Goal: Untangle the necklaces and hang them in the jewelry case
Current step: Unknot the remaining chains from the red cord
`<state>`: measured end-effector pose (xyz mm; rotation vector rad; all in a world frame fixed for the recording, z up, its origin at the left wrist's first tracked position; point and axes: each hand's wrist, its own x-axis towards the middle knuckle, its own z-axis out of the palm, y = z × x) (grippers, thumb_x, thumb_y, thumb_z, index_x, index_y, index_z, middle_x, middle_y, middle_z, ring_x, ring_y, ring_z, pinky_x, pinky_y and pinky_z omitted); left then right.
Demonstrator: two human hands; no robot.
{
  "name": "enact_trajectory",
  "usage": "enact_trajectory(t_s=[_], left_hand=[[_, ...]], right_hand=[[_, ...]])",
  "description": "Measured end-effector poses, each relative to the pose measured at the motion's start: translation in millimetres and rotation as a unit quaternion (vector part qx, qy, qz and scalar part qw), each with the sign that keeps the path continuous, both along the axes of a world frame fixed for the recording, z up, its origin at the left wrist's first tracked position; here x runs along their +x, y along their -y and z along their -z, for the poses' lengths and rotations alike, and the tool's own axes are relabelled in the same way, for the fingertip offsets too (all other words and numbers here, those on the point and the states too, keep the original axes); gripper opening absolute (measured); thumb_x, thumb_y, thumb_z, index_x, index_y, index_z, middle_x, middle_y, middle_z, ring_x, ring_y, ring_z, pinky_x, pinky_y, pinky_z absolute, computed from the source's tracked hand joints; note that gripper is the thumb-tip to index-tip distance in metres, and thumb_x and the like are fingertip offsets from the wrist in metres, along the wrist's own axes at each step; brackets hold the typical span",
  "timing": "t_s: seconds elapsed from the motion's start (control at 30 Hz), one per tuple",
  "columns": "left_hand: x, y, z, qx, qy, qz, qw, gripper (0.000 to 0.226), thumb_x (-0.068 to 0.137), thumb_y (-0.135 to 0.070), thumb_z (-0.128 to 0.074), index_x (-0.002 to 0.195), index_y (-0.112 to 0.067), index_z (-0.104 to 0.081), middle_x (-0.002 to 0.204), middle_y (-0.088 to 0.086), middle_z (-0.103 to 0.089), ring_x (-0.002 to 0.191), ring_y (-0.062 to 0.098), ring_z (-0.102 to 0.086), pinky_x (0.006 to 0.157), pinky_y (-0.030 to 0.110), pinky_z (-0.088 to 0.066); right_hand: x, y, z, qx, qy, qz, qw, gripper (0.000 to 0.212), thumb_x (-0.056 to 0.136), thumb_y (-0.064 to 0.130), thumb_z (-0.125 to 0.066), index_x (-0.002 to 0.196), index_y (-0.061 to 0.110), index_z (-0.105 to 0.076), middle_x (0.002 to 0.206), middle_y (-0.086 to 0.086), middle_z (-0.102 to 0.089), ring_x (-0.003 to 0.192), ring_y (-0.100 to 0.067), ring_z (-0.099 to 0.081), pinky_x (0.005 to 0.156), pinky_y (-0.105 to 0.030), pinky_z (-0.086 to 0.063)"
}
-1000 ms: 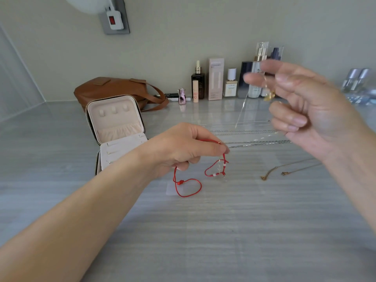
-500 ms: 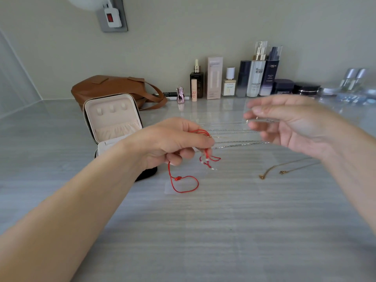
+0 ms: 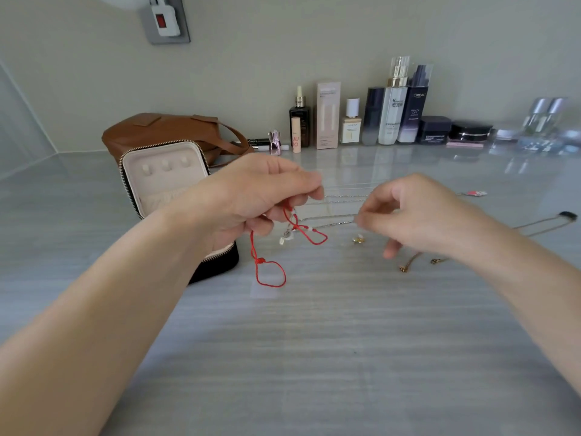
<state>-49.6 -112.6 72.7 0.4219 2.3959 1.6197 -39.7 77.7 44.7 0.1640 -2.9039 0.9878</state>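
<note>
My left hand (image 3: 264, 199) pinches a red cord necklace (image 3: 270, 272) with small white beads; its loops dangle down to the grey tabletop (image 3: 314, 357). The jewelry case (image 3: 163, 180) stands open behind my left wrist, cream lid upright with three hooks, black base partly hidden. My right hand (image 3: 421, 215) hovers low to the right, thumb and forefinger pinched together on a fine chain. Its gold pendant (image 3: 358, 240) lies just under the blurred fingertips. Silver chains (image 3: 333, 217) lie stretched between the hands. A gold chain (image 3: 408, 264) rests below my right hand.
A brown leather bag (image 3: 163, 129) sits behind the case. A row of cosmetic bottles and jars (image 3: 393, 118) lines the back wall. A red-pendant necklace (image 3: 474, 193) and another chain (image 3: 553, 220) lie at the far right. A wall socket (image 3: 165, 22) is above.
My right hand came down from head height to just above the table, lowering the gold pendant onto it. My left hand rose slightly and drew the red cord toward the middle.
</note>
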Motion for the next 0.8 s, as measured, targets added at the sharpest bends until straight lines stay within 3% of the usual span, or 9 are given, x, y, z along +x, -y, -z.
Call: enact_trajectory(t_s=[0.03, 0.1, 0.17, 0.23, 0.37, 0.43, 0.53, 0.7, 0.8], left_hand=[[1, 0, -2, 0.002, -0.015, 0.000, 1.000, 0.025, 0.086, -0.027, -0.058, 0.064, -0.017, -0.064, 0.055, -0.006, -0.042, 0.043, 0.005, -0.029, 0.036, 0.013, -0.013], [4, 0, -5, 0.005, -0.044, 0.004, 0.999, 0.027, 0.086, -0.028, -0.057, 0.063, -0.017, -0.064, 0.056, -0.005, -0.040, 0.043, 0.006, -0.027, 0.037, 0.013, -0.013], [7, 1, -8, 0.001, -0.067, 0.011, 0.998, 0.026, 0.087, -0.028, -0.057, 0.064, -0.017, -0.064, 0.057, -0.004, -0.039, 0.042, 0.006, -0.027, 0.037, 0.012, -0.014], [8, 2, -10, -0.016, -0.088, 0.018, 0.996, 0.023, 0.086, -0.028, -0.058, 0.068, -0.016, -0.064, 0.058, -0.003, -0.039, 0.042, 0.005, -0.030, 0.035, 0.011, -0.019], [7, 10, -17, -0.046, -0.123, 0.017, 0.991, 0.012, 0.075, -0.031, -0.066, 0.068, -0.021, -0.071, 0.057, -0.005, -0.045, 0.047, 0.005, -0.036, 0.036, 0.012, -0.026], [8, 15, -21, -0.044, -0.130, 0.012, 0.990, 0.013, 0.081, -0.020, -0.067, 0.070, -0.020, -0.072, 0.054, -0.009, -0.048, 0.047, 0.005, -0.037, 0.037, 0.012, -0.026], [9, 16, -25, -0.026, -0.131, -0.008, 0.991, 0.018, 0.085, -0.014, -0.060, 0.070, -0.017, -0.070, 0.053, -0.009, -0.047, 0.045, 0.005, -0.035, 0.038, 0.014, -0.024], [11, 10, -39, -0.012, -0.119, -0.015, 0.993, 0.024, 0.087, -0.017, -0.057, 0.066, -0.017, -0.067, 0.059, -0.001, -0.044, 0.046, 0.008, -0.032, 0.038, 0.014, -0.022], [13, 7, -51, -0.068, -0.130, -0.013, 0.989, 0.020, 0.088, -0.020, -0.057, 0.072, -0.016, -0.067, 0.068, 0.010, -0.040, 0.048, 0.009, -0.031, 0.038, 0.014, -0.023]], right_hand=[[2, 2, -2, -0.006, -0.051, -0.011, 0.999, 0.015, 0.083, 0.034, -0.063, 0.072, 0.025, -0.063, 0.065, 0.012, -0.067, 0.045, 0.000, -0.061, 0.051, -0.018, -0.040], [7, 6, -8, -0.125, -0.096, -0.060, 0.986, 0.018, 0.079, 0.040, -0.064, 0.072, 0.024, -0.065, 0.060, 0.015, -0.066, 0.046, 0.001, -0.057, 0.052, -0.013, -0.040], [12, 14, -13, -0.252, -0.071, -0.133, 0.956, 0.025, 0.068, 0.046, -0.063, 0.077, 0.023, -0.067, 0.071, 0.010, -0.069, 0.061, 0.000, -0.061, 0.058, -0.015, -0.045], [13, 21, -10, -0.309, -0.041, -0.187, 0.932, 0.026, 0.058, 0.037, -0.065, 0.079, 0.022, -0.066, 0.077, 0.006, -0.070, 0.070, -0.003, -0.064, 0.066, -0.016, -0.050], [10, 24, -11, -0.324, -0.089, -0.182, 0.924, 0.008, 0.064, 0.023, -0.069, 0.070, 0.020, -0.063, 0.059, 0.010, -0.065, 0.059, -0.001, -0.058, 0.064, -0.014, -0.049], [11, 19, -16, -0.329, -0.105, -0.168, 0.923, 0.006, 0.072, 0.015, -0.068, 0.071, 0.019, -0.064, 0.057, 0.011, -0.064, 0.059, 0.000, -0.056, 0.062, -0.012, -0.047], [13, 14, -20, -0.331, -0.099, -0.163, 0.924, 0.005, 0.073, 0.017, -0.067, 0.072, 0.022, -0.068, 0.063, 0.006, -0.067, 0.064, -0.003, -0.060, 0.069, -0.016, -0.049], [17, 14, -30, -0.320, -0.055, -0.155, 0.933, 0.021, 0.090, 0.013, -0.051, 0.082, 0.018, -0.070, 0.076, -0.002, -0.074, 0.082, -0.012, -0.069, 0.097, -0.033, -0.042], [17, 14, -42, -0.339, -0.068, -0.144, 0.927, 0.021, 0.091, 0.010, -0.049, 0.085, 0.013, -0.069, 0.083, -0.006, -0.075, 0.083, -0.019, -0.070, 0.093, -0.034, -0.050]])
